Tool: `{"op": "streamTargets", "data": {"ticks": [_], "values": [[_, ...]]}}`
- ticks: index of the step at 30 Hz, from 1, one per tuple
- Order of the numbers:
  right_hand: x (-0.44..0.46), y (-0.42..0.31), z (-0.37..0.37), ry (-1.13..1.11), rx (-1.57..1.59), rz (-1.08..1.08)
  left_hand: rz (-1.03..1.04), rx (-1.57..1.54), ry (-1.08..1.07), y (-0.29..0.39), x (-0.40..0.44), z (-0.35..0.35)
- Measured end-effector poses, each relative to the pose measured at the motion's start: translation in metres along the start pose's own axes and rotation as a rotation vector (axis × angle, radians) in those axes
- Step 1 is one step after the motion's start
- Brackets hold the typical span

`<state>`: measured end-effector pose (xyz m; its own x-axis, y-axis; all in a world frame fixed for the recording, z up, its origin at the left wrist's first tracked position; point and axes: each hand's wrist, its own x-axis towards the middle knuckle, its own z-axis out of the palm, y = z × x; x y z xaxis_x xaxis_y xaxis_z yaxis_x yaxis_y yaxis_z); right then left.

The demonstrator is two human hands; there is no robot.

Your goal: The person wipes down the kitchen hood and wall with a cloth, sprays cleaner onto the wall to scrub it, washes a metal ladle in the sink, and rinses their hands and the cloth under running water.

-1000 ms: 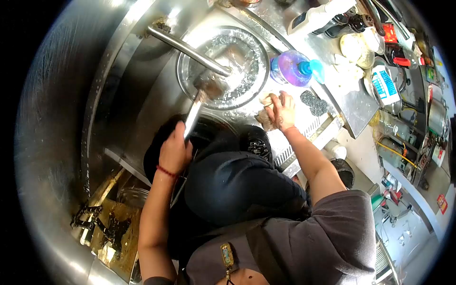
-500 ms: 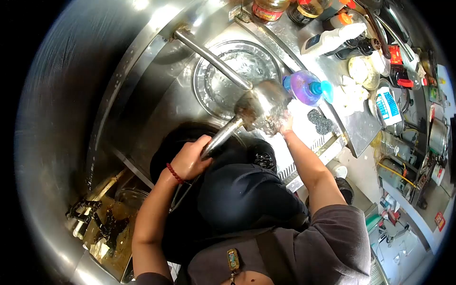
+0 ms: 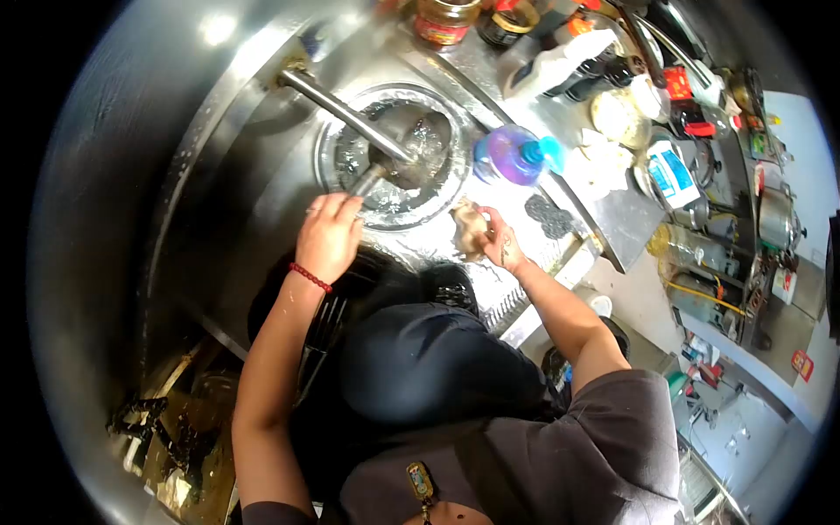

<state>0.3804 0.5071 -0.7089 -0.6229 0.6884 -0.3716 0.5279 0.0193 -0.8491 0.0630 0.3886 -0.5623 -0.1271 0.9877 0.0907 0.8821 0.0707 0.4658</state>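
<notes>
My left hand (image 3: 332, 232) is wrapped round the handle of a metal ladle (image 3: 367, 181), whose bowl lies in the round metal basin (image 3: 326, 188) of water under the faucet (image 3: 350, 114). To the right of the basin, my right hand (image 3: 500, 241) grips a crumpled beige cloth (image 3: 470, 229). A purple bottle with a blue cap (image 3: 509, 157) stands just above that hand. The dark scouring pad (image 3: 549, 216) lies to its right. The ladle's bowl is partly hidden by the faucet.
Jars (image 3: 444, 21), a white bottle (image 3: 560, 63) and a glass jar (image 3: 619, 118) crowd the metal counter (image 3: 626, 226) at the upper right. A tall metal wall (image 3: 96, 219) curves along the left. Pots and a gas hose (image 3: 707, 297) are at the far right.
The ladle, earlier raised out of the basin beside my right hand, is now down in the water. My left hand has moved up with it. The cloth shows again in my right hand.
</notes>
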Motion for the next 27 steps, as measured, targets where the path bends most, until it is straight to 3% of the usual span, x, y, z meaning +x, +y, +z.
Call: {"op": "streamTargets", "data": {"ticks": [1,3,5,7,9,11,12,13,14,15,17,18,19,21,23,25,26,27], "values": [[-0.003,-0.008,-0.004,-0.028,0.214,0.163,0.074,-0.223,-0.055,0.01,0.005,0.01],[-0.009,-0.034,-0.02,-0.113,0.348,0.166,0.108,-0.727,-0.383,0.036,0.022,0.037],[-0.017,-0.085,-0.036,-0.183,0.664,0.333,-0.025,-1.043,-0.4,0.058,0.032,0.093],[-0.022,-0.104,-0.035,-0.093,0.814,0.305,-0.08,-1.384,-0.395,0.068,0.037,0.152],[-0.017,-0.102,-0.028,0.135,1.003,0.218,-0.794,-1.831,-0.641,0.084,0.042,0.165],[-0.014,-0.096,-0.022,0.262,0.805,0.205,-0.858,-2.065,-0.812,0.093,0.043,0.159],[-0.019,-0.09,-0.022,0.169,0.289,0.105,-0.837,-2.239,-0.883,0.096,0.039,0.174],[-0.025,-0.085,-0.025,0.072,-0.223,-0.005,-1.046,-2.138,-0.67,0.117,0.044,0.154],[-0.029,-0.089,-0.033,0.026,-0.405,-0.246,-0.787,-2.228,-0.662,0.108,0.047,0.154],[-0.033,-0.093,-0.048,0.017,-0.629,-0.391,-1.023,-2.141,-0.626,0.109,0.044,0.154],[-0.023,-0.102,-0.075,-0.254,-0.665,-0.576,-0.368,-2.382,-1.039,0.079,0.035,0.207],[-0.023,-0.097,-0.078,-0.387,-0.748,-0.595,-0.388,-2.305,-1.072,0.08,0.033,0.213],[-0.017,-0.09,-0.074,-0.466,-0.865,-0.659,-0.499,-2.014,-1.075,0.091,0.035,0.204],[-0.008,-0.058,-0.061,-0.358,-0.677,-0.727,-0.605,-1.876,-1.127,0.101,0.036,0.215],[0.006,-0.04,-0.054,-0.366,-0.746,-0.644,-0.682,-1.927,-1.043,0.103,0.041,0.211],[0.011,-0.034,-0.047,-0.373,-0.816,-0.557,-0.66,-1.489,-0.96,0.103,0.05,0.199],[0.012,-0.035,-0.04,-0.394,-0.856,-0.355,-0.584,-1.24,-0.946,0.104,0.05,0.217],[0.015,-0.036,-0.035,-0.413,-0.891,-0.154,-0.589,-1.243,-0.947,0.104,0.043,0.237]]}}
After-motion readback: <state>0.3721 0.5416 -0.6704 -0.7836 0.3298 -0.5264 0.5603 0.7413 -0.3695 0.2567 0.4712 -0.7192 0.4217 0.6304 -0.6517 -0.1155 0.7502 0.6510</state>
